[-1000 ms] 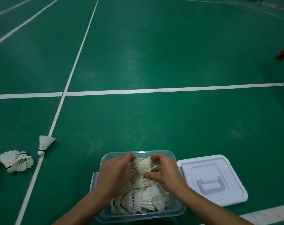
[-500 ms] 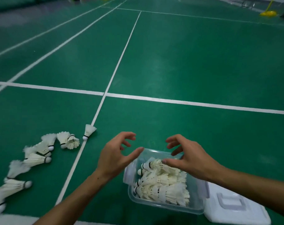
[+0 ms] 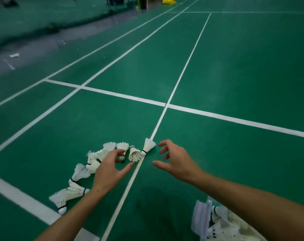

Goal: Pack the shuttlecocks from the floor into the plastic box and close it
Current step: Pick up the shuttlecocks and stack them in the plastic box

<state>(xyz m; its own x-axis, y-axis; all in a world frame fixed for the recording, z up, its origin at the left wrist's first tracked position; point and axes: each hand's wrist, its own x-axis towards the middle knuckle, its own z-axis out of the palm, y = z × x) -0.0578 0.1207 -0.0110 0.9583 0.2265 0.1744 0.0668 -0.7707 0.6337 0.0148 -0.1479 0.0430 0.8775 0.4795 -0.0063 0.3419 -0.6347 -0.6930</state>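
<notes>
Several white feather shuttlecocks lie in a curved row on the green court floor, from one on the white line [image 3: 148, 146] down to one at the lower left [image 3: 61, 200]. My left hand [image 3: 109, 168] hovers over the middle of the row, fingers spread and holding nothing, its thumb close to a stacked shuttlecock [image 3: 134, 154]. Just right of the line, my right hand [image 3: 175, 161] reaches forward, fingers loosely bent and empty. At the bottom right, the clear plastic box [image 3: 200, 218] holds several shuttlecocks and is partly hidden behind my right forearm.
White court lines cross the green floor, one running under the shuttlecock row. A grey strip and dark netting lie far left. A yellow object [image 3: 168, 0] and other blurred items sit at the far end of the court. The box lid is out of view.
Both hands have left the box and moved forward and left to the shuttlecocks on the floor. The camera turned left, so the box slid to the bottom right corner.
</notes>
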